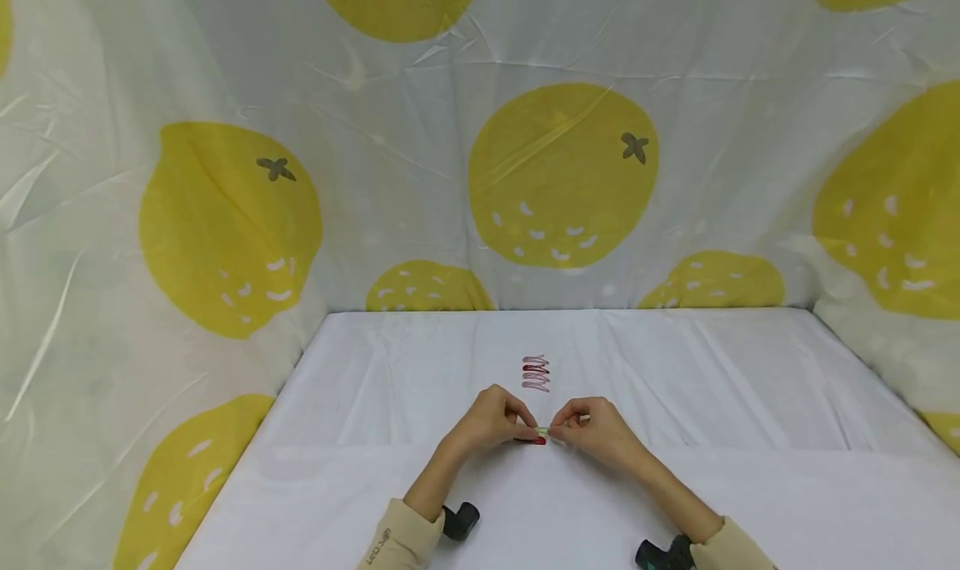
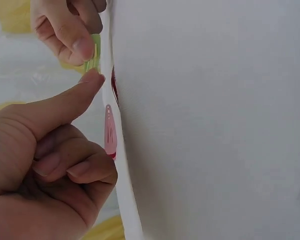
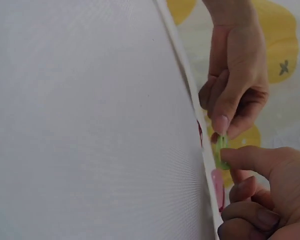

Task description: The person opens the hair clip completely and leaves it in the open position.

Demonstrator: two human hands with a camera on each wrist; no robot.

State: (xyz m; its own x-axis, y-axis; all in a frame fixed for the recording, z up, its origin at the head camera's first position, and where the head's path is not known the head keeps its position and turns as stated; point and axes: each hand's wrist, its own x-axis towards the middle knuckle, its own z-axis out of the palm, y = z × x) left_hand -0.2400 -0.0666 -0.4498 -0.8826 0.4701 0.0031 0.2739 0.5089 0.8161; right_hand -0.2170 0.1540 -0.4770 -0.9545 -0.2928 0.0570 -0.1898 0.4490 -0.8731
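A light green snap hair clip (image 1: 542, 431) is stretched between both hands, close over the white table. My left hand (image 1: 495, 420) pinches one end between thumb and index finger, its other fingers curled in. From the other side, my right hand (image 1: 596, 427) pinches the opposite end with thumb and index. In the right wrist view the narrow slot of the green clip (image 3: 221, 152) shows between the fingertips. Just beneath the hands lies a red hair clip (image 1: 540, 441), partly covered by the left fingers.
Several pink and red hair clips (image 1: 536, 373) lie stacked in a column on the white cloth-covered table (image 1: 375, 370), beyond the hands. A lemon-print curtain (image 1: 405, 187) encloses the back and sides. Dark wrist cameras (image 1: 461, 522) sit by both sleeves.
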